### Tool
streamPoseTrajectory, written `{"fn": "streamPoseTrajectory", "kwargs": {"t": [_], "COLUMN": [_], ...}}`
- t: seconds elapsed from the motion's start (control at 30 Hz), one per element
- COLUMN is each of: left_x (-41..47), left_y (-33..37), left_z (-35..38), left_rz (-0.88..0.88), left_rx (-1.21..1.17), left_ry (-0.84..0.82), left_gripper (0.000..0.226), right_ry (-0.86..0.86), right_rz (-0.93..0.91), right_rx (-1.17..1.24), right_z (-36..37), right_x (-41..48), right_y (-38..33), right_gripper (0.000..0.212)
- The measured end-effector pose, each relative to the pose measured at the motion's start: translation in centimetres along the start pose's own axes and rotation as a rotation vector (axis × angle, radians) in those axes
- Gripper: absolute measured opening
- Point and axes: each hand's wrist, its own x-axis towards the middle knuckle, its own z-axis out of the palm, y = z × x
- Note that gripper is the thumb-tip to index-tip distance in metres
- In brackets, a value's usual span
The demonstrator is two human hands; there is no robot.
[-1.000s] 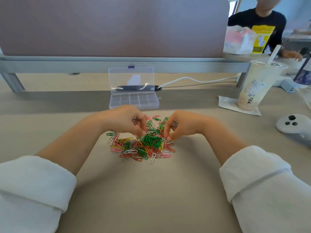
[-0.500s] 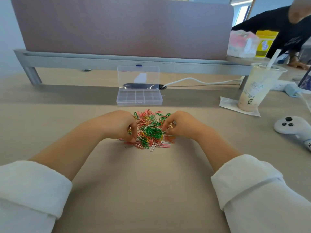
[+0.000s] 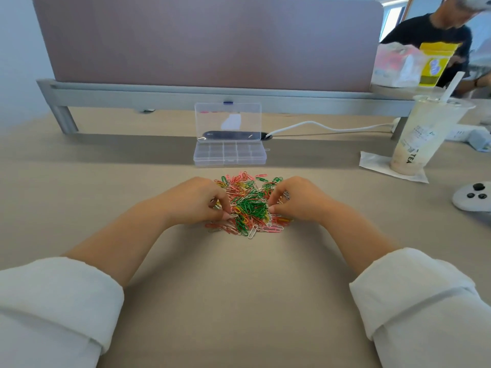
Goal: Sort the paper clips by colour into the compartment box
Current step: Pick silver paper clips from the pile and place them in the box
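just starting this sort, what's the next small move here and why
Probably pinch one green clip from the paper clips with the right hand and drop it in the compartment box: colours lie mixed in one pile, green thickest between it and the left hand, and the open box looks empty.

A beige counter (image 3: 239, 301) is carrying a heap of coloured clips (image 3: 251, 205), lying between the left hand (image 3: 198, 201) and the right hand (image 3: 300, 199). Beyond the hands, a clear box (image 3: 229, 154) is sitting with its lid standing open. Well right of the right hand, a cup (image 3: 422, 139) is standing on a napkin (image 3: 377, 166) and a white controller (image 3: 471, 197) is lying.
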Motion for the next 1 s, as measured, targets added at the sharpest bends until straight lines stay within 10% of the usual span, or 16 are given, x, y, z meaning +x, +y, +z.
{"fn": "streamPoseTrajectory", "kwargs": {"t": [1.0], "left_x": [-0.39], "left_y": [-0.02], "left_z": [-0.04], "left_rz": [-0.135], "left_rx": [-0.625], "left_ry": [-0.057], "left_gripper": [0.018], "right_ry": [-0.017], "right_rz": [-0.007], "right_rx": [0.324], "right_z": [0.45], "right_x": [-0.37], "right_y": [-0.85], "right_gripper": [0.016]}}
